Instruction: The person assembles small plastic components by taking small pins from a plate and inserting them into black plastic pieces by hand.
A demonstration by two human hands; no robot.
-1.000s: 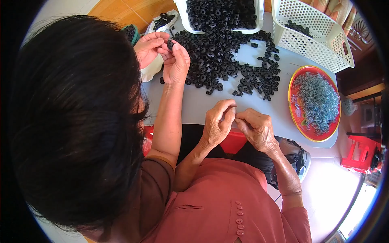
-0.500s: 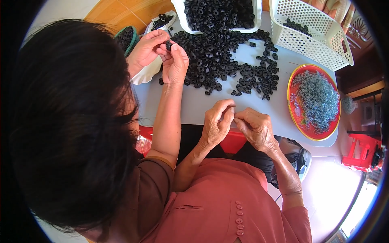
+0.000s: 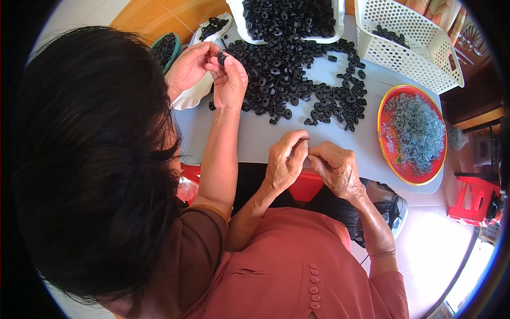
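Close together over the near edge of the table, my left hand [image 3: 286,162] and my right hand [image 3: 338,170] are both closed, thumbs pressed to fingers. Whatever they pinch is too small or hidden to make out. Just beyond them lies a spread heap of small black ridged plastic wheel-like parts [image 3: 276,80] on the pale table [image 3: 255,139]. To the right, a red round tray with a yellow rim [image 3: 383,142] carries a mound of small bluish metal springs [image 3: 417,133].
At my left sits a co-worker [image 3: 95,159], whose hands [image 3: 229,87] hold one black part [image 3: 221,58]. A white tub [image 3: 338,21] of black parts, a white perforated basket [image 3: 414,58] and a green basket [image 3: 177,50] stand around the table. A red stool [image 3: 470,199] is far right.
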